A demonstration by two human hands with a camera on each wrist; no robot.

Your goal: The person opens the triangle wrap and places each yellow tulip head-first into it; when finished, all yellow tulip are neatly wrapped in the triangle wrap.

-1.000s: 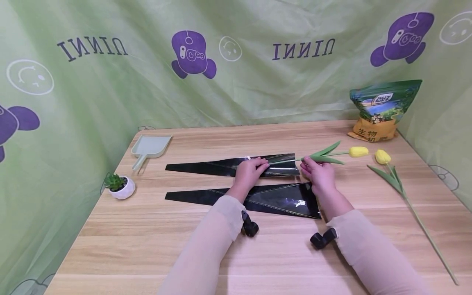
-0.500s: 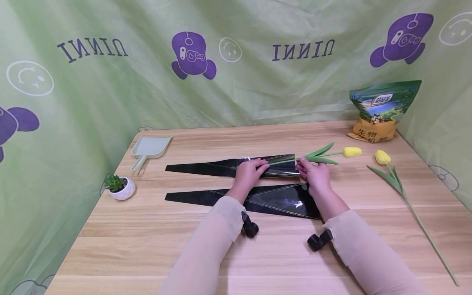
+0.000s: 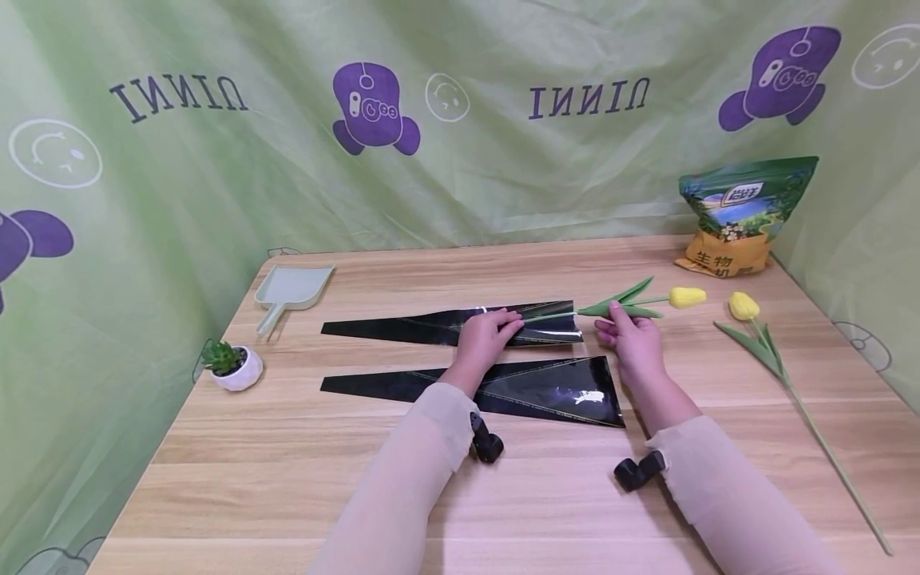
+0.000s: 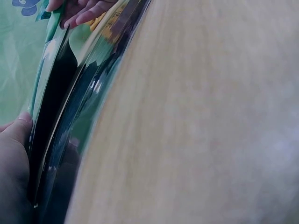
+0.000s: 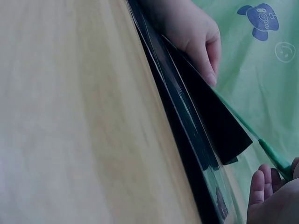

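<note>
A yellow artificial tulip (image 3: 688,298) lies lengthwise over the farther black plastic flower sleeve (image 3: 402,327), its bloom and green leaves beyond the wide right end. My left hand (image 3: 483,339) pinches its thin stem (image 3: 549,317) over the sleeve; the thumb (image 4: 24,122) shows on the stem in the left wrist view. Just past the sleeve's mouth, my right hand (image 3: 634,342) pinches the tulip at its leaves, the other fingers (image 5: 257,186) loosely bent below. The stem's lower end is hidden behind my left hand. Nearer me lies a second black sleeve (image 3: 549,391), flat on the table.
A second yellow tulip (image 3: 743,306) lies on the right of the wooden table (image 3: 287,479). Behind it stands a green and orange bag (image 3: 733,228). At left are a pale dustpan (image 3: 291,286) and a small potted succulent (image 3: 240,367). A green curtain hangs behind.
The tulip has shifted a little left along the sleeve. My right hand moved left with it, then back right to grip it farther up at the leaves. My left hand stays in place.
</note>
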